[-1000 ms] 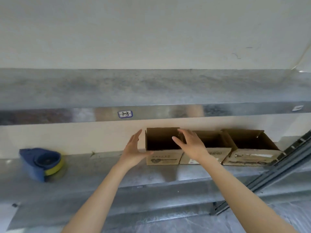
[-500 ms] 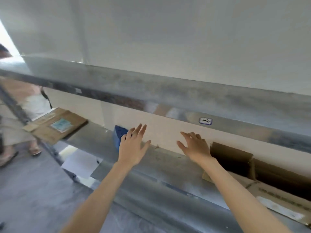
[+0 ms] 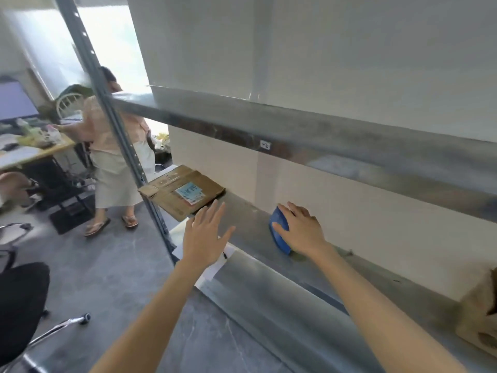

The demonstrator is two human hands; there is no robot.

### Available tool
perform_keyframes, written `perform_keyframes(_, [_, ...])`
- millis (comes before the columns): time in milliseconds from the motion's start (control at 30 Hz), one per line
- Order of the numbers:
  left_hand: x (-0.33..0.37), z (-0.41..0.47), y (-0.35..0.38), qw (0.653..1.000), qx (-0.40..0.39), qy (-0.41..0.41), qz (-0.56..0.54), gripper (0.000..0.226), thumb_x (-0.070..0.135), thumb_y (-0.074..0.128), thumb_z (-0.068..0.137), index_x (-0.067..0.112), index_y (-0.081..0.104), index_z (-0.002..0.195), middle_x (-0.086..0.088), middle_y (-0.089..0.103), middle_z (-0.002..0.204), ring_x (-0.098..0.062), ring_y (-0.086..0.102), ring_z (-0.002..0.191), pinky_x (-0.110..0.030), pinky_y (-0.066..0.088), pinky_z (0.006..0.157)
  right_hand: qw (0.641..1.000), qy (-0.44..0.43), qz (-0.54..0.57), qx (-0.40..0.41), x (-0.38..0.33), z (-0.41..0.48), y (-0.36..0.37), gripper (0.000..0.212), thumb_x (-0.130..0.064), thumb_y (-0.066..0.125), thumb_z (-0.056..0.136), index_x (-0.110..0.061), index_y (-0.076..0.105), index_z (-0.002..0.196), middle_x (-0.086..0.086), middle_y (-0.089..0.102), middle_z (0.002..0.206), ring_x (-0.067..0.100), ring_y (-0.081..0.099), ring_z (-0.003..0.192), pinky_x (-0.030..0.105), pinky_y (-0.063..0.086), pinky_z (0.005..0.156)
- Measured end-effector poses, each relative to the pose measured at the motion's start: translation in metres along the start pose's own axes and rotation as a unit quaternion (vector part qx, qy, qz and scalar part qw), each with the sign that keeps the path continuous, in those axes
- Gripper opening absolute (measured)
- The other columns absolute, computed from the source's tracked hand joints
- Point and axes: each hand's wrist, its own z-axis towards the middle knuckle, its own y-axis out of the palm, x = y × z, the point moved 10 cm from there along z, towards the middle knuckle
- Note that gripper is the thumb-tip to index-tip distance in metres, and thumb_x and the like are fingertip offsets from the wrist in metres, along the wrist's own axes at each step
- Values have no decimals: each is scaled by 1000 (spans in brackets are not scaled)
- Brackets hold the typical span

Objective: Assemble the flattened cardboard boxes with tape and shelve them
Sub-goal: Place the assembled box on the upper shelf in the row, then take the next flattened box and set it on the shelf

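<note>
A blue tape dispenser [image 3: 278, 232] stands on the metal shelf [image 3: 282, 300] against the back wall. My right hand [image 3: 301, 230] lies over it, fingers curled across its top and thumb on its face. My left hand [image 3: 204, 235] hovers open with spread fingers just in front of the shelf edge, short of a stack of flattened cardboard boxes [image 3: 183, 192] at the shelf's left end. One assembled cardboard box [image 3: 481, 321] shows partly at the right edge of the frame, on the same shelf.
An upper shelf [image 3: 322, 135] runs overhead, and a perforated upright post [image 3: 113, 125] stands at the left end. White sheets [image 3: 215, 265] lie below the shelf edge. Behind are a person [image 3: 115, 157], a cluttered desk [image 3: 32, 152] and an office chair [image 3: 21, 300].
My view swung left along the shelf, away from the three assembled boxes. My right hand left the box and closed over the blue tape dispenser; my left hand moved toward the flattened cardboard.
</note>
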Motion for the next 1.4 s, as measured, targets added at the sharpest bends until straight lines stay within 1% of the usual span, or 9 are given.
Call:
perform_keyframes(133, [-82,17,-7,1000,4,-10,6,68,61,33,98,30,18,157,7,16,164,-20,17,150,-44,19,117,1000,-3,26,-12,-66,42,28,65,-58,32,101,-29,18,157,2,14,165,25,17,149,45,22,117])
perform_keyframes(400, [-187,62,2,1000,-8,-9,-4,69,59,41,97,29,22,156,5,20,163,-22,21,149,-45,24,116,998,21,47,-22,-147,114,66,64,-56,34,101,-26,19,157,1,18,164,24,20,148,43,23,116])
perform_keyframes(600, [-234,123,23,999,-32,16,20,72,61,37,98,31,9,157,7,8,165,-21,12,151,-47,19,119,998,25,49,-28,-184,179,92,64,-54,36,101,-26,21,157,2,21,163,24,21,148,46,25,115])
perform_keyframes(700, [-252,157,29,999,-36,21,20,73,65,29,97,31,7,158,6,7,165,-21,11,151,-46,16,119,997,43,57,-39,-196,218,111,64,-53,37,101,-25,22,156,2,22,163,25,21,148,47,27,115])
perform_keyframes(833, [-283,195,45,998,-61,20,6,71,62,31,98,31,8,157,6,7,165,-21,9,151,-45,12,120,994,66,71,-48,-210,268,134,65,-52,39,101,-24,22,156,3,23,162,26,22,147,47,29,115])
perform_keyframes(967, [-315,226,65,996,-83,34,12,72,65,29,97,32,6,157,7,6,165,-20,10,151,-46,16,121,991,98,71,-57,-217,299,154,66,-52,41,100,-24,21,156,5,23,162,27,22,147,47,29,115])
perform_keyframes(1167, [-363,271,98,992,-121,31,-35,84,69,42,91,34,3,157,9,8,165,-20,15,150,-45,20,119,980,176,69,-68,-205,312,182,70,-58,38,99,-23,19,156,5,26,161,27,20,149,48,30,113])
perform_keyframes(1267, [-378,300,121,988,-142,39,-39,91,75,43,86,32,7,157,7,12,165,-23,19,149,-47,24,117,970,227,64,-60,-195,315,191,74,-61,40,97,-22,19,156,8,24,161,29,26,146,47,33,112])
perform_keyframes(1400, [-392,333,157,979,-186,51,-65,97,81,45,80,34,8,157,7,14,164,-24,23,147,-50,29,112,952,290,81,-49,-187,307,204,77,-61,43,96,-20,19,156,8,32,158,29,32,142,46,37,112])
